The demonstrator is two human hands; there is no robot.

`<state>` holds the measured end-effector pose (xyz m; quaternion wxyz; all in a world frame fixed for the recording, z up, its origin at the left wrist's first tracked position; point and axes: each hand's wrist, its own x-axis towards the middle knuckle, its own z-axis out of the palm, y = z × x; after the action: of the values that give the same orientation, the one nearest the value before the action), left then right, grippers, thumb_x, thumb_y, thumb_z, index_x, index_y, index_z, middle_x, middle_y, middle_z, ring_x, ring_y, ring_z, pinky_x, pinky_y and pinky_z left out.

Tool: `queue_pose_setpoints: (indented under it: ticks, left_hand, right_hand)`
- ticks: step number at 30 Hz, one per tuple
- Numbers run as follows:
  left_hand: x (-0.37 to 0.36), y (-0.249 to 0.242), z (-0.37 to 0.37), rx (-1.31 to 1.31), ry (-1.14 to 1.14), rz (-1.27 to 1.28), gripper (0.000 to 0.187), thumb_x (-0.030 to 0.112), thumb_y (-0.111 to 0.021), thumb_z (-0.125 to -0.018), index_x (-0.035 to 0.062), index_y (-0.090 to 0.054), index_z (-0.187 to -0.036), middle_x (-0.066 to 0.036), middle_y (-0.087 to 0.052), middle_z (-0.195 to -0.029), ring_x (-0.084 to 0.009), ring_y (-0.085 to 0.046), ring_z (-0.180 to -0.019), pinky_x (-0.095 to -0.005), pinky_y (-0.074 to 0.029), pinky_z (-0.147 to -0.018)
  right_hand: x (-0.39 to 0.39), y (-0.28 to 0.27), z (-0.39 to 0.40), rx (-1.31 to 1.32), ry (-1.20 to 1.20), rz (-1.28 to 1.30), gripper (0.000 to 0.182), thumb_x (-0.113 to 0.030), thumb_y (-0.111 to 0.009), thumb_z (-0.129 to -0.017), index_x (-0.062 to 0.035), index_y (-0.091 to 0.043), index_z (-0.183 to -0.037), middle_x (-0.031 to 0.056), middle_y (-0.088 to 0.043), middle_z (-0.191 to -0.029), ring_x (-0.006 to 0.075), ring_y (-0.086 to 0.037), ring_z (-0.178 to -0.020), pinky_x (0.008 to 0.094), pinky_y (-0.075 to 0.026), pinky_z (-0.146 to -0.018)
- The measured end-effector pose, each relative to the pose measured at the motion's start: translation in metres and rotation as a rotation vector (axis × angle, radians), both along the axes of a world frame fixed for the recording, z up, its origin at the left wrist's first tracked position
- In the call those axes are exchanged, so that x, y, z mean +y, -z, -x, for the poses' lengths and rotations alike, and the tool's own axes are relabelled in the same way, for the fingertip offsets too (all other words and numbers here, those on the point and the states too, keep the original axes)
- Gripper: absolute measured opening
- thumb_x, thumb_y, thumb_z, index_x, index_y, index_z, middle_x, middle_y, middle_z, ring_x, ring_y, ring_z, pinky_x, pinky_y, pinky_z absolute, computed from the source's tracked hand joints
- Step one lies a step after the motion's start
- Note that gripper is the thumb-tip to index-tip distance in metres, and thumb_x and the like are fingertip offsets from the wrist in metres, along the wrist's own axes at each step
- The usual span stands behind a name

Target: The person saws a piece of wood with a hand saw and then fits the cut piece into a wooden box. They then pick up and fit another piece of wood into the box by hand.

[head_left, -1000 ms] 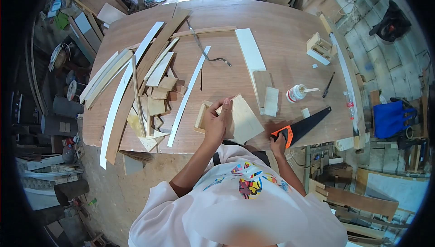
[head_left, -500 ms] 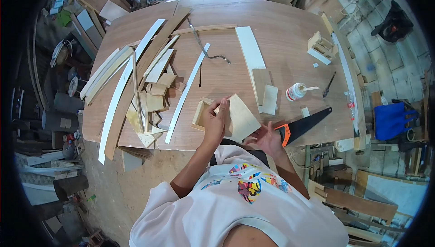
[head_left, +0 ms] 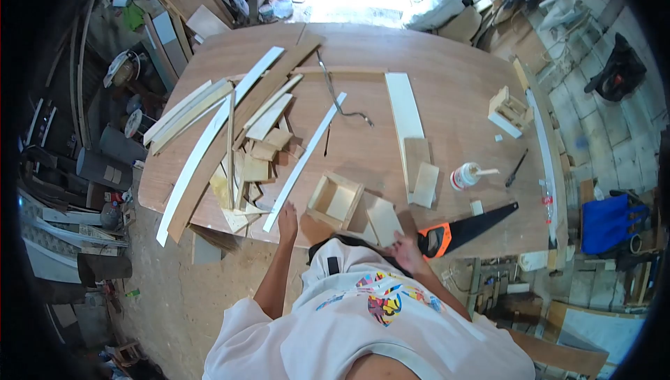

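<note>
An open-topped small wooden box (head_left: 336, 200) rests near the table's front edge, its hollow facing up. My left hand (head_left: 287, 223) is beside it on the left, close to the lower end of a narrow white strip (head_left: 307, 160); nothing shows in it and its fingers look stretched out. To the right of the box, my right hand (head_left: 407, 249) grips the lower end of a flat pale wooden board (head_left: 384, 219), which leans at a slant. Right of that hand lies a handsaw (head_left: 466, 232) with an orange and black handle.
Long strips and wood offcuts (head_left: 262, 153) pile up on the table's left. A white glue bottle (head_left: 464, 176) with a stick, a white panel (head_left: 406, 111) with small boards, a bent metal bar (head_left: 338, 101) and a small wooden frame (head_left: 509, 110) lie farther back.
My left hand has let go of the box and moved left. The box now stands on the table, and the board is apart from it in my right hand. The view has tilted up.
</note>
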<state>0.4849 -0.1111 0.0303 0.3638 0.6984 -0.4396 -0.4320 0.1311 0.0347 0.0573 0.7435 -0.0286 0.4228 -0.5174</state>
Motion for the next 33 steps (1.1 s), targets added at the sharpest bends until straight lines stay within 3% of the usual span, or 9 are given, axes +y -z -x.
queue_pose_setpoints:
  ticks: [2,4,13,15,19,25,27,29,33]
  left_hand:
    - [0.011,0.033,-0.008,0.115,0.013,-0.111,0.075,0.061,-0.028,-0.095,-0.0057,-0.055,-0.116,-0.012,-0.061,-0.092,-0.0177,-0.058,-0.079,-0.0307,-0.049,-0.068]
    - [0.017,0.032,-0.002,0.228,0.066,-0.176,0.078,0.062,-0.024,-0.095,-0.0062,-0.053,-0.120,-0.012,-0.061,-0.093,-0.0186,-0.059,-0.082,-0.0314,-0.049,-0.070]
    - [0.007,0.059,0.032,0.142,0.019,-0.057,0.076,0.053,-0.019,-0.099,-0.0088,-0.063,-0.104,-0.017,-0.064,-0.086,-0.0202,-0.058,-0.077,-0.0359,-0.046,-0.073]
    - [0.005,0.055,0.026,0.280,0.048,-0.243,0.077,0.053,-0.018,-0.099,-0.0079,-0.064,-0.101,-0.017,-0.064,-0.086,-0.0204,-0.059,-0.078,-0.0355,-0.047,-0.069]
    - [0.011,0.032,0.037,0.332,-0.008,-0.272,0.076,0.054,-0.018,-0.099,-0.0056,-0.064,-0.099,-0.016,-0.064,-0.089,-0.0217,-0.060,-0.076,-0.0339,-0.048,-0.067]
    - [0.015,0.017,0.048,0.686,-0.213,-0.344,0.065,0.058,-0.025,-0.097,0.0003,-0.050,-0.112,-0.011,-0.058,-0.086,-0.0242,-0.060,-0.077,-0.0369,-0.052,-0.071]
    - [0.015,0.012,0.054,0.730,-0.259,-0.246,0.072,0.065,-0.026,-0.093,0.0016,-0.044,-0.121,-0.013,-0.054,-0.104,-0.0261,-0.060,-0.089,-0.0396,-0.052,-0.078]
    - [0.014,-0.004,0.058,0.808,-0.264,-0.241,0.059,0.056,-0.034,-0.096,0.0029,-0.040,-0.123,-0.014,-0.050,-0.108,-0.0272,-0.059,-0.092,-0.0416,-0.053,-0.077]
    - [0.013,-0.031,0.077,0.699,-0.093,0.076,0.043,0.015,-0.055,-0.093,0.0015,-0.031,-0.126,-0.015,-0.047,-0.108,-0.0260,-0.059,-0.096,-0.0384,-0.057,-0.078]
  right_hand:
    - [0.007,0.009,-0.003,-0.007,-0.030,-0.060,0.041,-0.028,-0.065,-0.086,-0.0087,-0.051,-0.119,0.0046,-0.059,-0.114,0.0181,-0.055,-0.107,0.0382,-0.045,-0.091]
    - [0.009,0.009,-0.008,0.009,-0.071,-0.115,0.049,-0.029,-0.066,-0.086,-0.0065,-0.047,-0.125,0.0059,-0.057,-0.117,0.0199,-0.053,-0.113,0.0373,-0.040,-0.100]
    - [-0.001,-0.009,-0.021,0.086,-0.096,-0.104,0.044,-0.027,-0.067,-0.085,-0.0048,-0.050,-0.120,0.0084,-0.059,-0.113,0.0209,-0.056,-0.107,0.0373,-0.043,-0.094]
    - [-0.002,-0.012,-0.021,0.115,-0.086,-0.107,0.045,-0.026,-0.067,-0.085,-0.0037,-0.051,-0.120,0.0097,-0.061,-0.112,0.0213,-0.058,-0.104,0.0360,-0.045,-0.092]
    - [-0.003,-0.011,-0.021,0.217,-0.123,-0.067,0.046,-0.027,-0.066,-0.085,-0.0032,-0.052,-0.121,0.0084,-0.060,-0.113,0.0195,-0.058,-0.104,0.0358,-0.043,-0.093]
    - [-0.006,-0.028,-0.019,0.259,-0.095,-0.078,0.045,-0.025,-0.065,-0.085,-0.0031,-0.052,-0.123,0.0078,-0.061,-0.113,0.0194,-0.059,-0.103,0.0350,-0.045,-0.088]
    - [-0.007,-0.033,-0.017,0.270,-0.090,-0.071,0.046,-0.024,-0.065,-0.085,-0.0031,-0.051,-0.124,0.0079,-0.061,-0.113,0.0196,-0.059,-0.102,0.0350,-0.046,-0.086]
    - [-0.012,-0.051,-0.014,0.297,-0.108,-0.022,0.043,-0.022,-0.066,-0.084,-0.0024,-0.055,-0.121,0.0075,-0.063,-0.109,0.0180,-0.061,-0.097,0.0325,-0.047,-0.084]
    - [-0.026,-0.057,0.001,0.468,-0.164,0.122,0.039,-0.018,-0.068,-0.081,0.0022,-0.060,-0.113,0.0086,-0.066,-0.103,0.0177,-0.064,-0.093,0.0311,-0.048,-0.084]
